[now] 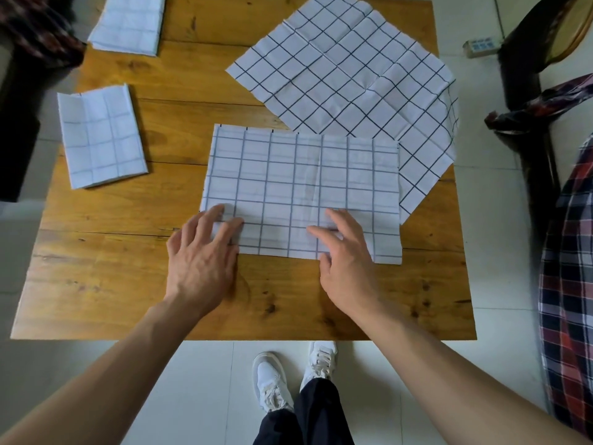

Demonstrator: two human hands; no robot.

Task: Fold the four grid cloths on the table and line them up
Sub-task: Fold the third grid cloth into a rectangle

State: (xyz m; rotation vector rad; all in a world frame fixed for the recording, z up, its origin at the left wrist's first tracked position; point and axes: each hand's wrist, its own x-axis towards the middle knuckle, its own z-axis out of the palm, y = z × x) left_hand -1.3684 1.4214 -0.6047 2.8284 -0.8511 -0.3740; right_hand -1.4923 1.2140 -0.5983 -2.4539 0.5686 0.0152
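White cotton-like fabric ruled with a dark grid makes up all four cloths on the wooden table [96, 268], whose planks show knots and long cracks. The half-folded cloth [301, 187] lies near the table's middle as a flat rectangle, its long axis running left to right, its near edge parallel to the table's near edge; its lines look pale grey-blue, and a soft vertical crease runs down its centre. The left hand [202, 255] rests flat on that cloth's near left corner, fingers spread and straight, palm partly on the bare wood. The right hand [345, 255] presses the near edge to the right of the cloth's centre, fingers extended and slightly apart, thumb at the hem. Behind and to the right of the half-folded cloth, touching it and partly tucked under its far right side, the open cloth [343, 69] lies unfolded and turned like a diamond, one corner pointing away, its black lines crisp and its surface wrinkled with old fold marks; its right part hangs over the table's right edge. Left of the half-folded cloth, well apart, a small folded cloth [101, 136] sits as an upright rectangle, long axis running near to far, tilted slightly. A second folded cloth [130, 22] lies beyond that one at the table's far left corner.
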